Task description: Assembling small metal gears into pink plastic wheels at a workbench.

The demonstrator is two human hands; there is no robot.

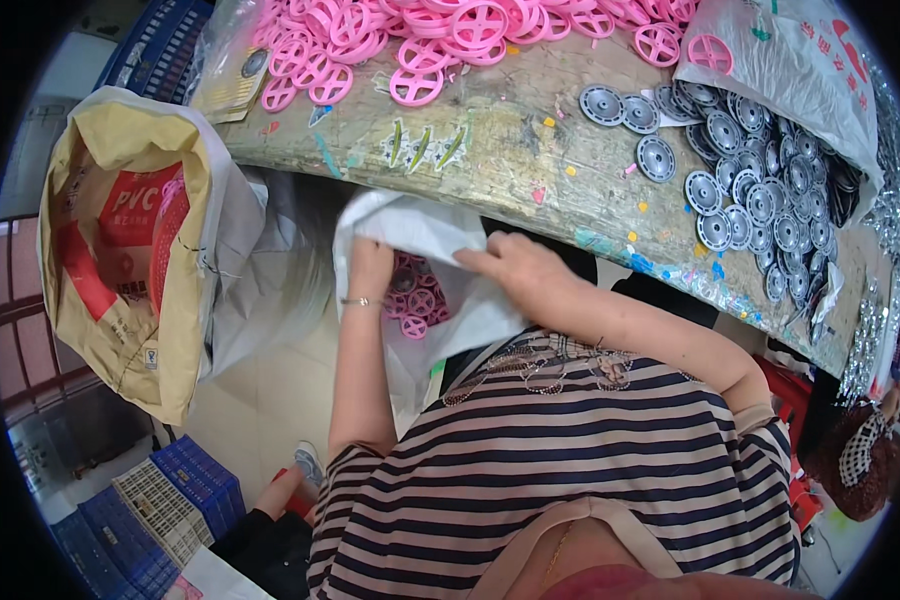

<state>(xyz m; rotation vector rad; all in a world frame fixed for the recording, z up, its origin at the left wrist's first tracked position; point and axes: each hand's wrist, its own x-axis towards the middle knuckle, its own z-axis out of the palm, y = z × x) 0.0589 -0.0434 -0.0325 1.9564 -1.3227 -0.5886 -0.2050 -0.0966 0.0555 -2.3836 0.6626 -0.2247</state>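
A white plastic bag point(425, 225) hangs open below the edge of the worktable point(510, 150), with several pink plastic wheels point(417, 300) inside it. My left hand point(370, 268) reaches down into the bag's mouth, its fingers hidden among the wheels; a thin bracelet sits on the wrist. My right hand point(518, 268) grips the bag's right rim and holds it open.
A heap of pink wheels point(420, 40) covers the table's far side; grey wheels point(760, 190) spill from a white bag point(800, 60) at right. A tan sack point(130, 250) stands at left. Blue and white crates point(160, 500) lie on the floor. Another person's patterned head covering point(860, 450) shows at right.
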